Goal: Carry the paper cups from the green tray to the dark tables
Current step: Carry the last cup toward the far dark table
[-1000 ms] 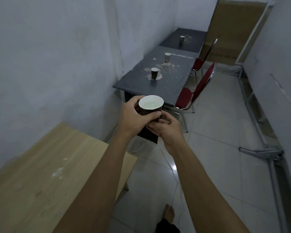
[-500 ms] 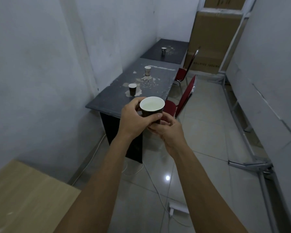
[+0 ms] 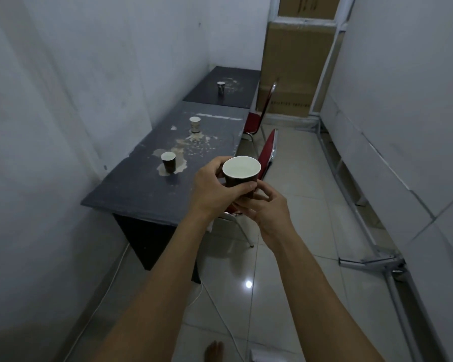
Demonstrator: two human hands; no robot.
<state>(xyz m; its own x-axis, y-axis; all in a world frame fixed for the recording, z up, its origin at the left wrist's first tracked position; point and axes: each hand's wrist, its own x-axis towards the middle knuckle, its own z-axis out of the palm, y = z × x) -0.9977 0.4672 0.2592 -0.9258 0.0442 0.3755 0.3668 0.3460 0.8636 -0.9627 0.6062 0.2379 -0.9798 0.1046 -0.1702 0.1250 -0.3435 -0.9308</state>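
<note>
I hold a dark paper cup with a white inside in both hands, upright, in front of me. My left hand wraps its side; my right hand supports it from below. Just beyond stands the near dark table, its worn top bearing a dark cup and, farther back, a pale cup. A second dark table behind it carries one more cup. The green tray is out of view.
Two red chairs stand along the tables' right side. Cardboard boxes fill the far end. A white panel on metal legs lines the right. A white cable crosses the tiled floor. A wall runs close on the left.
I have walked forward with the cup held in both hands. The wooden table at the lower left has dropped out of view and the dark tables are much nearer.
</note>
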